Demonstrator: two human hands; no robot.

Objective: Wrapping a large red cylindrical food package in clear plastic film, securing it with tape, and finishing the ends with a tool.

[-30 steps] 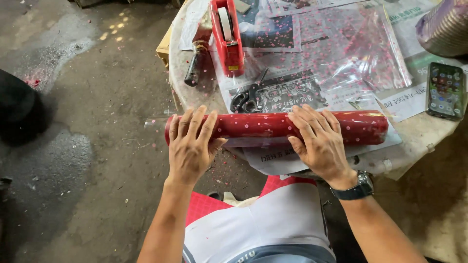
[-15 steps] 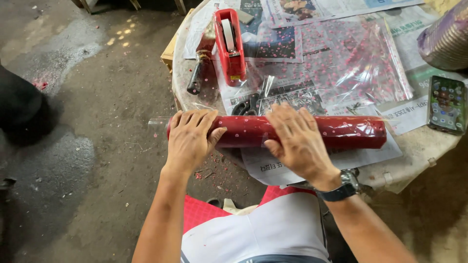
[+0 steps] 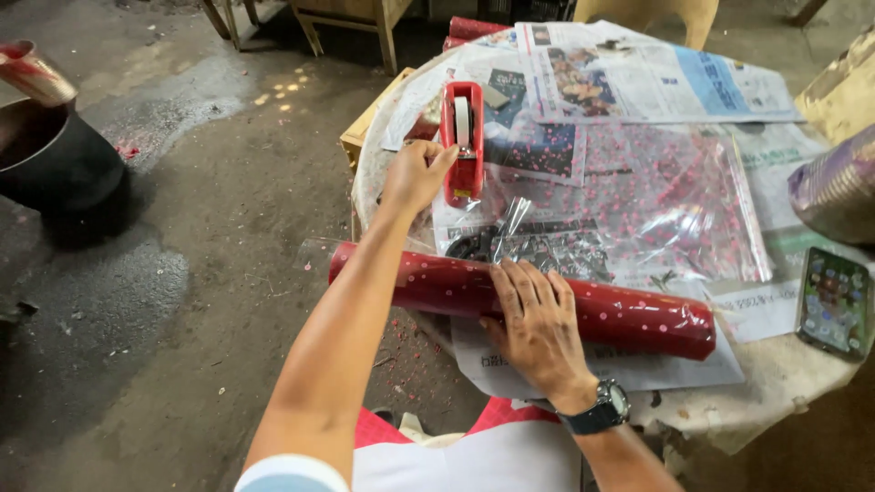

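A long red roll with white dots, wrapped in clear film (image 3: 629, 317), lies across the near edge of a round table (image 3: 784, 374). My right hand (image 3: 538, 319) presses flat on its middle, fingers spread; a dark watch is on that wrist. My left hand (image 3: 415, 178) reaches forward and touches the side of a red tape dispenser (image 3: 462, 137) with a white tape roll, standing further back on the table. Black scissors (image 3: 474, 244) lie under crinkled clear film just behind the roll.
Clear plastic sheets with red dots (image 3: 674, 200) and newspapers (image 3: 647, 77) cover the table. A phone (image 3: 834, 301) lies at the right edge beside a shiny purple roll (image 3: 838, 187). A dark pot (image 3: 55, 164) stands on the stained concrete floor at left; wooden furniture legs (image 3: 355, 27) stand behind.
My left hand has left the roll's left end and moved forward to the tape dispenser. My right hand slid left toward the roll's middle and holds it alone.
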